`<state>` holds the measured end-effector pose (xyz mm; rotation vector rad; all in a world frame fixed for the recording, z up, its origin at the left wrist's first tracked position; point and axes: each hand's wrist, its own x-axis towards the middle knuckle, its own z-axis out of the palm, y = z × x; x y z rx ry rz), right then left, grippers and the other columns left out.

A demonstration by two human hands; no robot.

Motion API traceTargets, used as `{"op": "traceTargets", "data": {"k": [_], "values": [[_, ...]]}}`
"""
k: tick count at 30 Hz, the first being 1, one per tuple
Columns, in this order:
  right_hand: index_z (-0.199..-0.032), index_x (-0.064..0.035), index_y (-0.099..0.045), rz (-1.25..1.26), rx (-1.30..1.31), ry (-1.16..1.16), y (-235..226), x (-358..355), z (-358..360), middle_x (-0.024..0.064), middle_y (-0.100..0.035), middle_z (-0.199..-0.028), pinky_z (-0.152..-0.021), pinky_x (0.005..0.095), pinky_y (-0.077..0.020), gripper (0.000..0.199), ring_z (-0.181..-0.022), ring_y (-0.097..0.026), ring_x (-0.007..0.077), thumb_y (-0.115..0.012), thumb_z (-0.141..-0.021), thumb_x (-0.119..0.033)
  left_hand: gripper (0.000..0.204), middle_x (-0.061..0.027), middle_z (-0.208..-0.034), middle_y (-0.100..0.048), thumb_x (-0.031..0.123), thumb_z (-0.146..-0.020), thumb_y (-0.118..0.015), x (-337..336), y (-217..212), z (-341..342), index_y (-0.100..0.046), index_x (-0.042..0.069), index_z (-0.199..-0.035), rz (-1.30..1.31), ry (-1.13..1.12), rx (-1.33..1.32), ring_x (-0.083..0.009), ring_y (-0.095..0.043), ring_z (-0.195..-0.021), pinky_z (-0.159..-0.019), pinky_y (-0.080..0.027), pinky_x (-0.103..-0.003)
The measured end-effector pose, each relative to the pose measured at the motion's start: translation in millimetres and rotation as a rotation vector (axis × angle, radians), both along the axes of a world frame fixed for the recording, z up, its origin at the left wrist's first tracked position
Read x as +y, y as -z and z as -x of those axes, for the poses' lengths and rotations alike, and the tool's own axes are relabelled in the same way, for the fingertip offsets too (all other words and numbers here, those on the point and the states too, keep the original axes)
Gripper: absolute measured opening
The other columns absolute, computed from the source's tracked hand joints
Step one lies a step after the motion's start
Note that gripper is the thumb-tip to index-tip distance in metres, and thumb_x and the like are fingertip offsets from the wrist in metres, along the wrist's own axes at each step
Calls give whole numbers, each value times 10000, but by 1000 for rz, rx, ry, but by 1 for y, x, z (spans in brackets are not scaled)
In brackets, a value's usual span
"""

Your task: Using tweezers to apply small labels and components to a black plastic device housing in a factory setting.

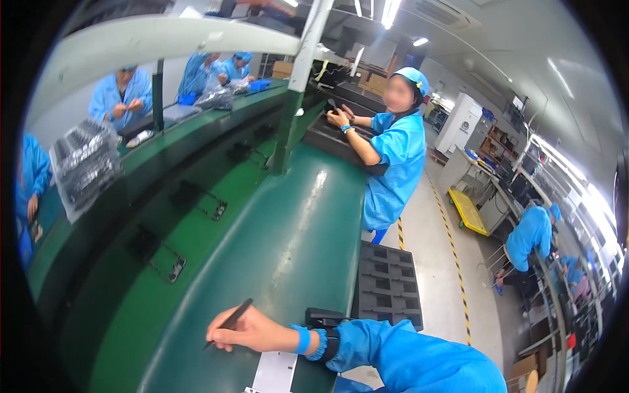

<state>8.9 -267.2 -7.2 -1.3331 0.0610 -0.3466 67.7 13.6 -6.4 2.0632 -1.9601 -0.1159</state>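
From the lower right, my right hand (252,331) reaches over the green bench (275,242) with its fingers closed round a slim black pen (236,316). The pen leans, its tip pointing down and left near the bench's edge. Around my wrist are a blue band and a black strap. Partly under my wrist lies a white sheet (275,373), cut off by the lower edge of the view. A small black object (322,317) sits just beyond my forearm. My left hand does not show.
Along the left runs a green conveyor belt (196,242) carrying black frame-like parts (171,265). A black compartment tray (390,288) stands right of the bench. Ahead, a co-worker (396,150) in blue handles something dark over a dark tray (334,141). A post (295,98) rises beside the belt.
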Motion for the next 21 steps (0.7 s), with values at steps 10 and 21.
{"op": "traceTargets", "data": {"k": [10,21], "values": [[-1021,-32,-728,-13,-195,578,9,-64,-81,46,-738,-916,-643,263,-545,223,-807,-689,106,-661,-1024,-244,170,-59,-1231,-698,212,-921,-678,-33,-41,-8,-718,59,-982,-10,-101,206,-322,-548,-1217,-1036,-358,-505],[-979,-61,-737,-87,-215,772,41,-73,-81,3,-713,-851,-570,239,-492,197,-718,-615,55,-666,-1018,-241,1013,-251,-1328,-611,517,-678,-871,-229,17,-187,-438,24,-1451,483,-1134,120,-479,-581,-1207,-1023,-490,-527]]}}
